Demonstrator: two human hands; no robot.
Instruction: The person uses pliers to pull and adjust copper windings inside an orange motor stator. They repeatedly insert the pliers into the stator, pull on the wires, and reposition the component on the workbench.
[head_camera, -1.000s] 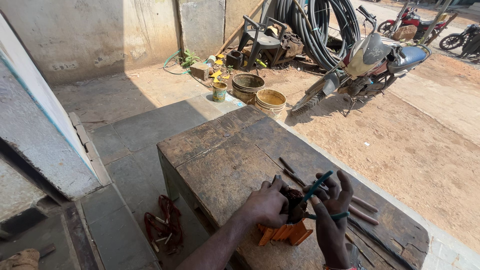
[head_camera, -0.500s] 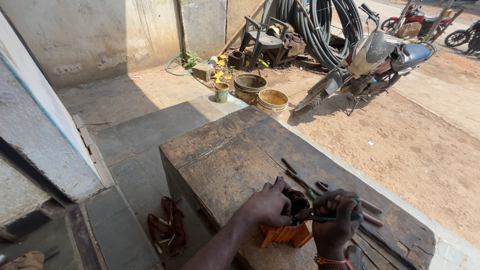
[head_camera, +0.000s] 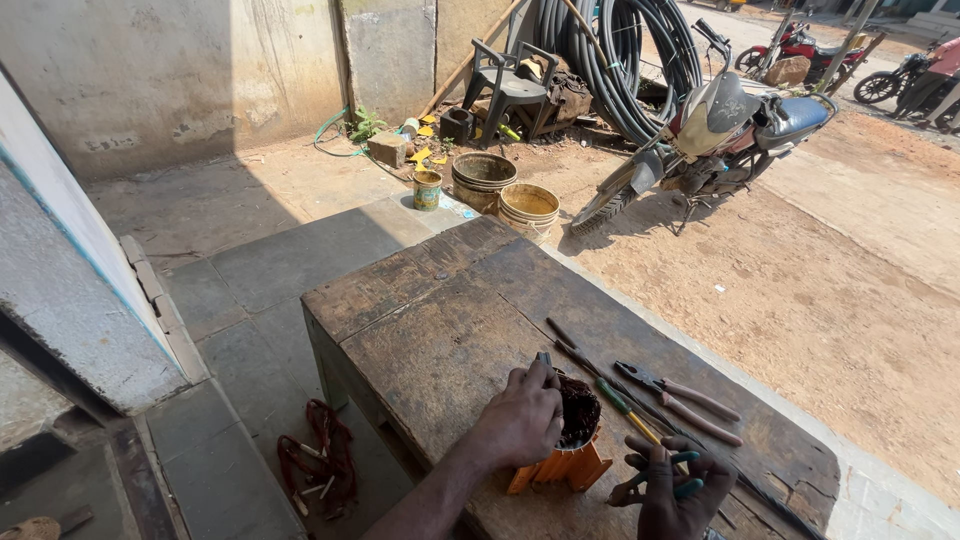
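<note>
— What do we see of our own body, next to the wooden workbench (head_camera: 440, 330)?

— Two bare hands and one bare forearm; no gloves, no sleeve in view.

— Any rings or markings?

— We can't make out any on the left hand (head_camera: 520, 425). The right hand (head_camera: 675, 490) sits at the bench's near edge, its wrist cut off by the frame.

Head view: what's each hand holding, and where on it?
Left hand grips the dark round part on its orange base, at the top. Right hand holds a teal-handled tool by its handle.
</note>
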